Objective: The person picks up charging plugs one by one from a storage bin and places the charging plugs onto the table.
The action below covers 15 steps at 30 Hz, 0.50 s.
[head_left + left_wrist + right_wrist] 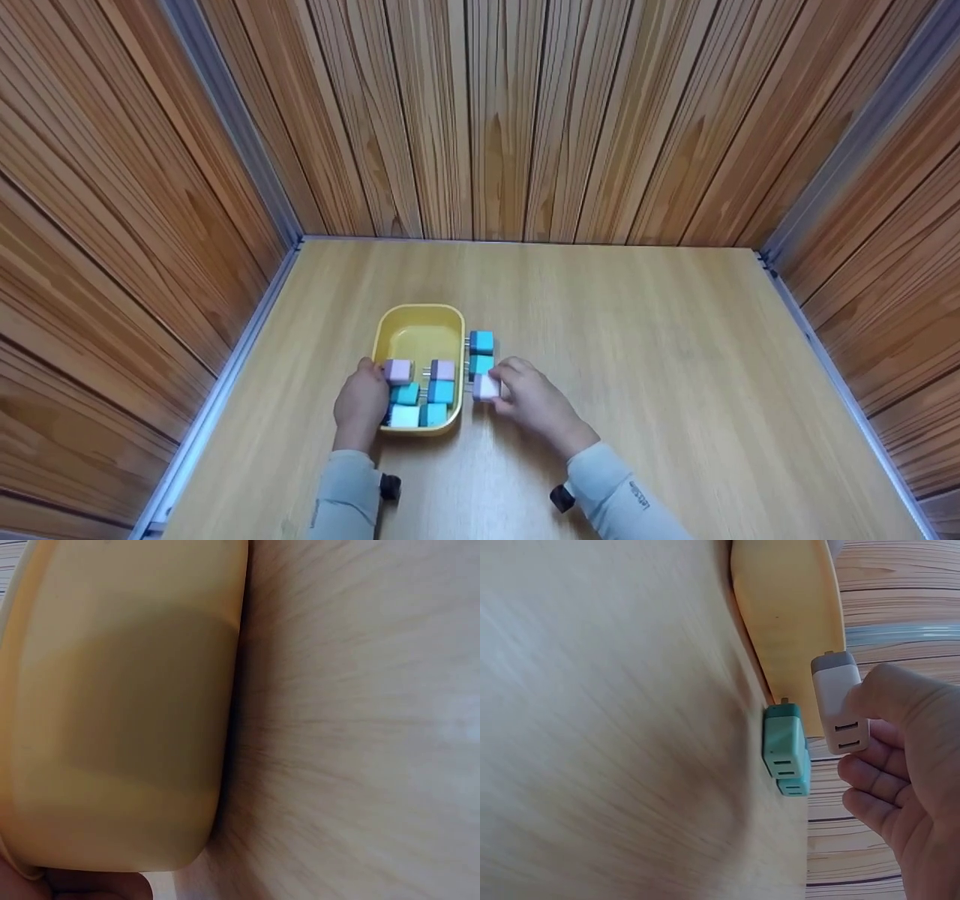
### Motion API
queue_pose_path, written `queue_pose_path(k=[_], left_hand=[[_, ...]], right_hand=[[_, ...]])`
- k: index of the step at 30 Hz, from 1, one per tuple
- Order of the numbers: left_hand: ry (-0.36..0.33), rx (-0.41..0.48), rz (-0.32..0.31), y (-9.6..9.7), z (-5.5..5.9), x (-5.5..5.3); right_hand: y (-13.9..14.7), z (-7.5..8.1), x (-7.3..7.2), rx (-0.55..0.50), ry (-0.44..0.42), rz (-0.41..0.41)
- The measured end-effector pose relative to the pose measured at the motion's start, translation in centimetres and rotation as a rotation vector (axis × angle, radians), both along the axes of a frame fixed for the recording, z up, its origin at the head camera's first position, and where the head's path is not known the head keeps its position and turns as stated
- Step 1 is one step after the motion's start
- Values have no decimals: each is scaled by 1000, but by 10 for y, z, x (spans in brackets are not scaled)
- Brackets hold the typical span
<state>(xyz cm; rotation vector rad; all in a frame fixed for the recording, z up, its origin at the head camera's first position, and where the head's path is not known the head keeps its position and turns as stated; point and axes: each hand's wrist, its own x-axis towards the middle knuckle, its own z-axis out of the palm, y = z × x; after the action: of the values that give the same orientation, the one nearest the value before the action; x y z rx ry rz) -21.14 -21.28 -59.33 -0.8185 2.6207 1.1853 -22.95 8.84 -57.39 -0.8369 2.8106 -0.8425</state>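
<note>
A yellow tray (420, 336) sits left of the table's middle, and my left hand (361, 405) grips its left rim. Several two-port USB wall chargers stand in rows in its near half, among them a lavender charger (442, 370), a teal charger (441, 392) and a pale one (405, 416). Between thumb and fingers my right hand (536, 401) pinches a pale pink charger (838, 701), lifted off the table just outside the tray's right side. Beyond it, two teal chargers (481, 343) (784, 742) stand on the table by that side, prongs toward the tray.
Under everything lies a light wood tabletop (637, 337). Wood-plank walls (495, 120) close it in at the back and both sides, with metal strips (247, 127) along the corners.
</note>
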Motion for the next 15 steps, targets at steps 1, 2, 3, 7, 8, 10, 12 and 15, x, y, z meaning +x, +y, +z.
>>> queue_pose_path(k=[1,2,3,7,8,10,12,15], left_hand=[[-4,6,-2,0,0,0],[-10,23,3,0,0,1],[-15,36,11,0,0,1],[-24,108,60,-1,2,2],[-25,130,73,-1,2,3],[-19,150,80,-1,2,2],[-9,126,63,-1,0,2],[15,15,7,-1,-2,0]], right_hand=[[0,-1,0,3,0,-2],[-1,-3,0,6,3,-2],[-2,-5,1,6,8,0],[-6,-10,1,-2,34,15],[-7,-11,0,-5,39,17],[-8,-13,0,-7,45,15],[-9,-15,-1,-2,51,10],[-9,-18,-1,10,37,-3]])
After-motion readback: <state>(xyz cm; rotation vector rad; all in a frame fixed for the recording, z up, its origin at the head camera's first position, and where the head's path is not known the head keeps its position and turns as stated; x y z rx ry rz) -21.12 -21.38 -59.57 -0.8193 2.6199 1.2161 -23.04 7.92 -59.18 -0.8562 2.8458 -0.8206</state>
